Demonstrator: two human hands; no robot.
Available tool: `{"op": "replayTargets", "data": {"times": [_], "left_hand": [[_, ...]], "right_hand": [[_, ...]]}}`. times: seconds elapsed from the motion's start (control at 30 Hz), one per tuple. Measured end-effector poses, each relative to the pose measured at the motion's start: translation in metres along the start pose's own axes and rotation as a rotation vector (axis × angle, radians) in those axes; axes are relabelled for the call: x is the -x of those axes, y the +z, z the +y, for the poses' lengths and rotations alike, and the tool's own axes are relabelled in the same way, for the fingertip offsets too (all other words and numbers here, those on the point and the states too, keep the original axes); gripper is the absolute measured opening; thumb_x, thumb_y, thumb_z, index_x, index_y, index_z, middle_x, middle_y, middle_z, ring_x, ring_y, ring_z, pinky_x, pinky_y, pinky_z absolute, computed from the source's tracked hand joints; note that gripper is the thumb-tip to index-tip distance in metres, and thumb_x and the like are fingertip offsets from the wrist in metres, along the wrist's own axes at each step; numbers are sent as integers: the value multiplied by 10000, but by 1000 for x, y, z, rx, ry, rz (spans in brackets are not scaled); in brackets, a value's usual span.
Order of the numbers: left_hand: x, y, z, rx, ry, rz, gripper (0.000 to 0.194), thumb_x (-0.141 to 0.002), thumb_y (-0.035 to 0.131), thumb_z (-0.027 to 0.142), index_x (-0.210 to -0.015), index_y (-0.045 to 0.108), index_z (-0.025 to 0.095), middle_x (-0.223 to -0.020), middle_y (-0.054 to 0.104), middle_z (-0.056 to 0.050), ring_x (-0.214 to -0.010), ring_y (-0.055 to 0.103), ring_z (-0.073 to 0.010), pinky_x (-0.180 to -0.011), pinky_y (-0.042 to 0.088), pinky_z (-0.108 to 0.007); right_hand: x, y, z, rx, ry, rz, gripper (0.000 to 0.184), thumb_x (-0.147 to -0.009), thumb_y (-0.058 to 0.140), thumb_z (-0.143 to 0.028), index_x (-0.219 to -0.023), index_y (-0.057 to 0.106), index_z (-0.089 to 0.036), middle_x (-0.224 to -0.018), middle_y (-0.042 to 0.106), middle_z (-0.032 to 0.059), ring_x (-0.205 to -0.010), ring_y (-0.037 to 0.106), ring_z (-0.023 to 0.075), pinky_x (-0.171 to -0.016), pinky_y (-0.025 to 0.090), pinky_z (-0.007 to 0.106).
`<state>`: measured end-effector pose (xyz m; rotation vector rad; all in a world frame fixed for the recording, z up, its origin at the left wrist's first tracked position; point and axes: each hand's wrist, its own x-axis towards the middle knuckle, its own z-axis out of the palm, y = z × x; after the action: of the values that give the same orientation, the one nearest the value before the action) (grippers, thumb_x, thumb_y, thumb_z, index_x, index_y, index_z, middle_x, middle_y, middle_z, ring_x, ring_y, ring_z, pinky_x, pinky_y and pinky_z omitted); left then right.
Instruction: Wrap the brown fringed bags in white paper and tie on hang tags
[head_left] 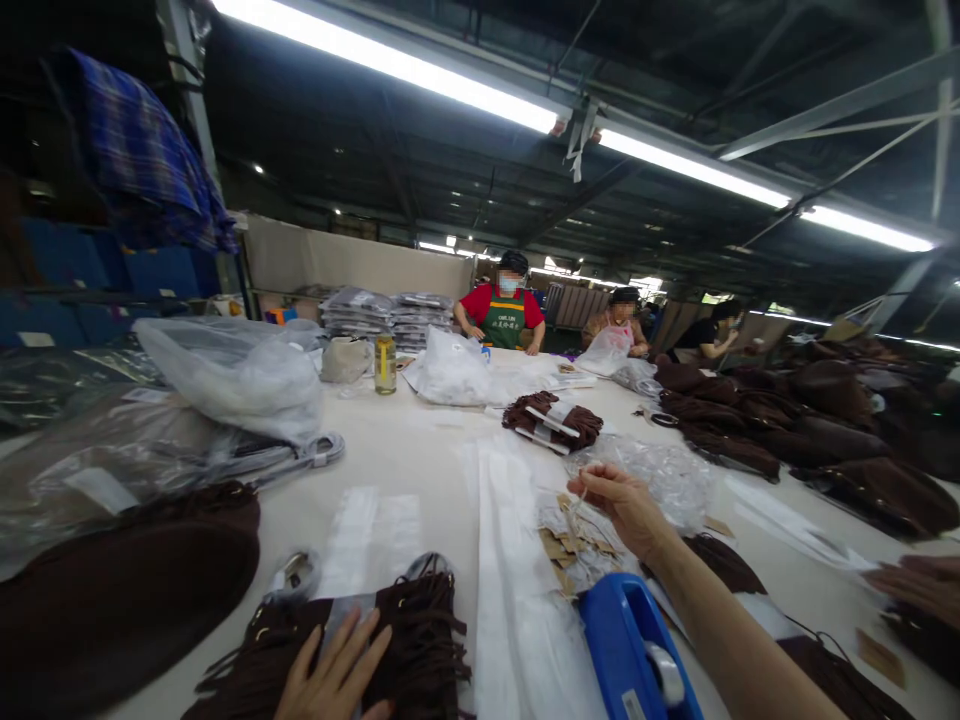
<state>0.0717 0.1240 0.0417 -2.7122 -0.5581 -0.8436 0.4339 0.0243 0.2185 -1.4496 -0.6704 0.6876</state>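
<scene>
My left hand [334, 672] lies flat with fingers spread on a dark brown fringed piece [420, 625] at the near table edge. My right hand [622, 505] reaches forward over a small pile of tan paper tags [566, 548] in a clear plastic bag, its fingers pinched on a thin tag string. A blue tape dispenser [634, 645] sits just under my right forearm. White plastic strips [517, 560] lie between the two hands.
Brown fringed goods pile at the right [757, 430] and near left [127, 590]. Clear bags [240, 375], a yellow bottle [385, 363] and stacked packs [375, 312] stand farther back. Three people [502, 310] work across the white table [405, 450]. Another person's hand [919, 585] is at the right edge.
</scene>
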Motion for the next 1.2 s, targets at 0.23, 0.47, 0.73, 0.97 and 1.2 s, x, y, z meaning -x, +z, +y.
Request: {"op": "replayTargets", "data": {"times": [0.23, 0.47, 0.73, 0.97, 1.2], "left_hand": [[-91, -57, 36, 669, -405, -123, 609, -710, 640, 217, -1290, 453, 204, -1350, 446, -98, -1290, 333, -274, -1049, 299, -464], [-115, -70, 63, 1493, -787, -208, 533, -457, 777, 132, -972, 641, 155, -957, 646, -61, -825, 590, -217, -758, 448, -323], [-84, -88, 68, 1826, -1002, -182, 208, -455, 700, 109, -658, 651, 117, -619, 605, 3, -591, 507, -121, -605, 370, -239], [-70, -99, 66, 1999, -1021, -124, 289, -466, 723, 115, -745, 650, 121, -696, 639, -19, -637, 545, -131, -631, 392, -236], [-55, -112, 61, 2231, -960, -190, 497, -571, 742, 388, -940, 640, 71, -899, 675, -173, -638, 596, -169, -610, 414, -259]], "right_hand": [[51, 71, -4, -64, 49, -252, 286, -560, 758, -380, -672, 590, -177, -659, 682, 30, -700, 608, 168, -733, 398, 298], [92, 122, -12, -156, 70, -531, 161, -667, 704, -299, -700, 601, -180, -670, 681, 15, -664, 584, 149, -718, 382, 305], [106, 143, -16, -220, 96, -532, 189, -639, 737, -305, -684, 602, -179, -621, 653, -8, -628, 579, 137, -700, 384, 301], [113, 156, -20, -291, 159, -542, 235, -598, 772, -322, -658, 600, -174, -605, 648, -3, -629, 596, 135, -703, 410, 289], [119, 163, -21, -317, 192, -560, 245, -591, 779, -321, -646, 593, -172, -589, 642, 2, -611, 596, 138, -687, 433, 295]]}}
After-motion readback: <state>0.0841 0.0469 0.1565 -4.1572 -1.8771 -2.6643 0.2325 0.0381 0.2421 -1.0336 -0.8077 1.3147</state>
